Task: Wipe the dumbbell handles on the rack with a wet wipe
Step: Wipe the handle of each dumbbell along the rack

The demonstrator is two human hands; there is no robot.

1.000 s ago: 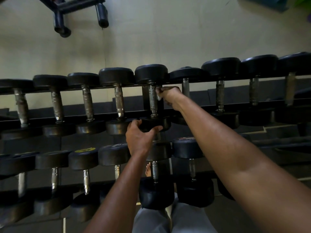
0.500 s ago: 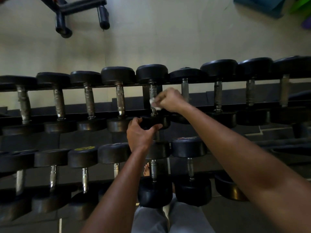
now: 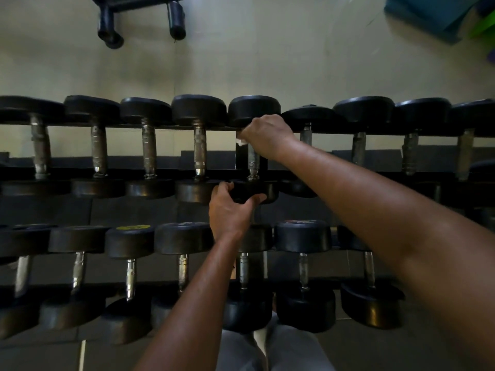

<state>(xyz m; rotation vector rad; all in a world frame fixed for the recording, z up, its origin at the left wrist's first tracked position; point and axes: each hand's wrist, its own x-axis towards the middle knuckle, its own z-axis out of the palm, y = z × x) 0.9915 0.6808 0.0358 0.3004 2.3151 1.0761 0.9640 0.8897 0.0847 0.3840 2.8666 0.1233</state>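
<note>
I see the right hand [image 3: 265, 135] curled round the top of a handle [image 3: 252, 163] on the upper rack [image 3: 160, 174], pressing a white wipe [image 3: 241, 140] against it just below the far head. The left hand [image 3: 227, 210] grips that dumbbell's near head [image 3: 265, 191], thumb and fingers wrapped around its edge.

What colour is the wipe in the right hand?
White: the wet wipe peeks from under the right hand in the head view.

dark two-tier rack [image 3: 160, 174], black dumbbells [image 3: 199, 148] side by side on both tiers
</note>
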